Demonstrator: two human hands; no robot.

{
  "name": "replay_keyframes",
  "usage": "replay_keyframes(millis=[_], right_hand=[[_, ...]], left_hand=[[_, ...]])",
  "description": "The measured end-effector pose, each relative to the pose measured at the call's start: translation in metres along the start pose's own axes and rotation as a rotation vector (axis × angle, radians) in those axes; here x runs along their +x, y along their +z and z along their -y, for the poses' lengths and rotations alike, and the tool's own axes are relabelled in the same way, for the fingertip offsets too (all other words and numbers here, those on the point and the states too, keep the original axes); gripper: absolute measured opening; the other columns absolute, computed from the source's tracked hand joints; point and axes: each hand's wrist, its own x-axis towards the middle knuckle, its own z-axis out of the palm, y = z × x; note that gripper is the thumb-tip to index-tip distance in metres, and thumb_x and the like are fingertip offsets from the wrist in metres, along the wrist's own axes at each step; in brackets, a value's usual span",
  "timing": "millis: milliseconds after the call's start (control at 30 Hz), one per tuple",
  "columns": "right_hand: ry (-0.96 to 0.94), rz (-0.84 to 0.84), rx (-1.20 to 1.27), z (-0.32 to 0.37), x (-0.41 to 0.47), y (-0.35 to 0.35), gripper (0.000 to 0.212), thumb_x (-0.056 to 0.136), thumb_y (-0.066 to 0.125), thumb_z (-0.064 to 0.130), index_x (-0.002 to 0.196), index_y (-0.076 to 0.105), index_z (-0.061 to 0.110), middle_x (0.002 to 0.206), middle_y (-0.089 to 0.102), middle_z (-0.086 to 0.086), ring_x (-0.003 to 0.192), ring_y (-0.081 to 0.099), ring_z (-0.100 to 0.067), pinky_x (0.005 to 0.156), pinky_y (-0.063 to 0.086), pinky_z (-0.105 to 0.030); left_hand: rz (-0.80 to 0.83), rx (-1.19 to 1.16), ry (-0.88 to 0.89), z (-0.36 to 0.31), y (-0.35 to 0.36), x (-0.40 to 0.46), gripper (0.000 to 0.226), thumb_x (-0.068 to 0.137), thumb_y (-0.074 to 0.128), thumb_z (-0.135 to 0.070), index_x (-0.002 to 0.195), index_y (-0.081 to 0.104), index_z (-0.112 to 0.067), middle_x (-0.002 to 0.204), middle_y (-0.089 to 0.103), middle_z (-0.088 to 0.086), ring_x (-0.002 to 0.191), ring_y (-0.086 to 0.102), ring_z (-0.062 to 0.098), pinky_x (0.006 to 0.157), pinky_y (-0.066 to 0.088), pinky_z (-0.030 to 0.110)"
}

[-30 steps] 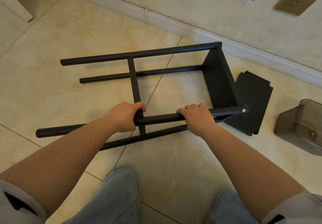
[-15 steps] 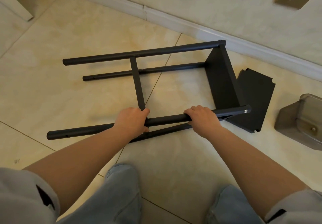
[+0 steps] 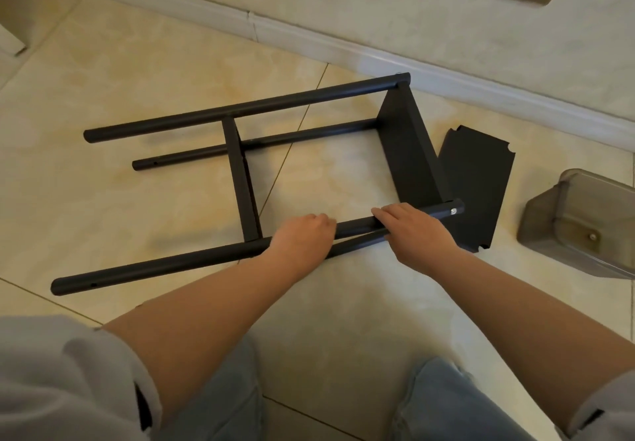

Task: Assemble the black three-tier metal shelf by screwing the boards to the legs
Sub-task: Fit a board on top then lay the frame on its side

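Nearest you, at 6 o'clock, your knees in faded blue denim (image 3: 220, 403) frame the pale, glossy floor tiles (image 3: 103, 73). Just beyond them your left hand (image 3: 302, 239) curls over the near leg (image 3: 154, 265), a round matte-black metal tube, and your right hand (image 3: 415, 234) wraps the same tube closer to its right end, where a small silver screw head (image 3: 453, 211) shows. The shelf frame (image 3: 240, 111) lies on its side at the centre of the floor, its four tubular legs running from 9 towards 3 o'clock. One flat black board (image 3: 242, 179) shows edge-on as a thin strip between the legs, just left of your left hand. Another flat black board (image 3: 407, 152) closes the frame at its right end. At 3 o'clock a loose board (image 3: 481, 183) with notched corners lies flat on the tiles, and past it a smoky translucent plastic bin (image 3: 584, 227) with rounded corners lies on its side. At 12 o'clock a smooth white skirting board (image 3: 309, 38) meets the cream wall.
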Motion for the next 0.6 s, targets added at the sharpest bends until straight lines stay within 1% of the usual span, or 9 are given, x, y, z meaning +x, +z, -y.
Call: replay_keyframes(millis=[67,133,200,267,333,367,467,533,600], right_hand=[[0.04,-0.056,0.011,-0.012,-0.002,0.006,0.051,0.1,0.039,0.021,0.148,0.023,0.016,0.147,0.034,0.0,0.135,0.03,-0.017,0.11,0.026,-0.027],[0.085,-0.132,-0.053,-0.027,-0.005,0.012,0.054,0.099,0.043,0.024,0.148,0.023,0.016,0.15,0.03,-0.002,0.138,0.026,-0.019,0.114,0.02,-0.03],[0.191,-0.229,-0.135,-0.043,-0.011,0.016,0.066,0.095,0.05,0.029,0.15,0.016,0.016,0.155,0.021,-0.004,0.143,0.019,-0.023,0.116,0.013,-0.035],[0.358,-0.297,-0.092,-0.059,-0.018,0.02,0.082,0.091,0.055,0.038,0.151,0.005,0.014,0.158,0.012,-0.006,0.144,0.014,-0.025,0.116,0.01,-0.036],[0.506,-0.284,0.008,-0.074,-0.021,0.032,0.093,0.088,0.058,0.044,0.151,-0.003,0.011,0.159,0.003,-0.007,0.145,0.008,-0.025,0.117,0.009,-0.035],[0.569,-0.253,0.069,-0.08,-0.02,0.04,0.095,0.087,0.06,0.045,0.15,-0.003,0.011,0.159,0.002,-0.006,0.146,0.006,-0.025,0.117,0.009,-0.035],[0.73,-0.11,0.29,-0.09,-0.014,0.068,0.089,0.087,0.062,0.041,0.151,0.006,0.012,0.159,0.006,-0.005,0.146,0.008,-0.024,0.117,0.015,-0.037],[0.733,-0.052,0.346,-0.093,-0.006,0.084,0.079,0.089,0.061,0.038,0.15,0.015,0.015,0.158,0.01,-0.003,0.145,0.01,-0.024,0.116,0.021,-0.038],[0.673,-0.037,0.335,-0.096,0.005,0.094,0.07,0.09,0.06,0.036,0.148,0.024,0.019,0.158,0.013,-0.002,0.145,0.011,-0.024,0.114,0.027,-0.041]], left_hand=[[-0.025,-0.056,0.018,-0.02,-0.004,0.017,0.045,0.097,0.038,-0.01,0.142,0.03,-0.009,0.124,0.049,0.009,0.105,0.055,0.026,0.076,0.045,0.033],[-0.042,-0.108,0.028,-0.037,-0.006,0.036,0.046,0.098,0.039,-0.012,0.143,0.03,-0.01,0.125,0.048,0.009,0.104,0.055,0.027,0.076,0.045,0.034],[-0.061,-0.173,0.031,-0.051,-0.009,0.055,0.04,0.1,0.04,-0.021,0.139,0.037,-0.013,0.123,0.05,0.008,0.102,0.056,0.027,0.078,0.047,0.036],[-0.079,-0.246,0.029,-0.063,-0.012,0.072,0.038,0.101,0.04,-0.028,0.136,0.043,-0.015,0.122,0.052,0.007,0.102,0.056,0.027,0.079,0.046,0.035],[-0.098,-0.3,0.019,-0.076,-0.013,0.083,0.038,0.101,0.04,-0.03,0.135,0.044,-0.016,0.12,0.053,0.006,0.102,0.056,0.027,0.079,0.045,0.034],[-0.114,-0.324,0.011,-0.081,-0.013,0.087,0.037,0.1,0.04,-0.031,0.135,0.044,-0.017,0.118,0.054,0.006,0.101,0.056,0.026,0.079,0.044,0.034],[-0.162,-0.417,-0.051,-0.09,-0.007,0.098,0.039,0.1,0.04,-0.034,0.137,0.043,-0.024,0.111,0.055,0.003,0.094,0.055,0.023,0.073,0.041,0.031],[-0.172,-0.48,-0.1,-0.093,-0.002,0.1,0.041,0.1,0.039,-0.037,0.14,0.041,-0.028,0.11,0.056,0.001,0.092,0.055,0.021,0.072,0.04,0.029],[-0.182,-0.494,-0.118,-0.095,0.002,0.101,0.043,0.1,0.038,-0.04,0.141,0.04,-0.028,0.111,0.057,0.0,0.093,0.056,0.02,0.073,0.041,0.028]])
